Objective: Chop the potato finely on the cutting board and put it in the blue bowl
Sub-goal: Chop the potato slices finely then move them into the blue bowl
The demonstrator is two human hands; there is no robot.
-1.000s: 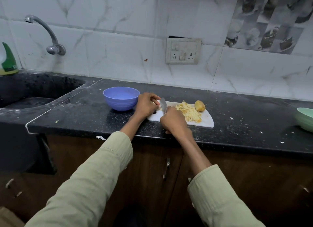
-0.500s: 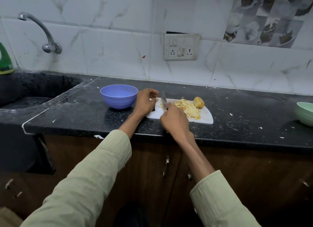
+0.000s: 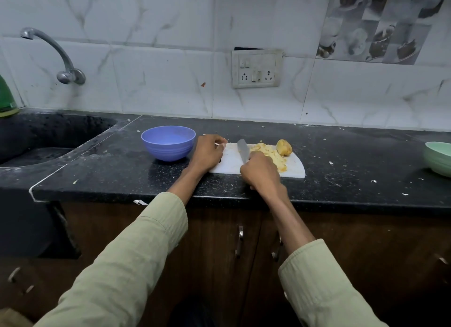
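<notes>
A white cutting board lies on the black counter. On it sits a heap of finely chopped potato and, at its far right, an uncut potato piece. My right hand grips the handle of a knife, whose blade points away from me beside the heap. My left hand grips the board's left edge with curled fingers. The blue bowl stands empty just left of that hand.
A sink with a curved tap is sunk into the counter at the left. A green bowl stands at the right edge. Potato scraps dot the black counter. A switch socket is on the tiled wall.
The knife blade has shifted slightly toward the chopped heap. My left hand stays on the board's left edge. The camera has tilted a little.
</notes>
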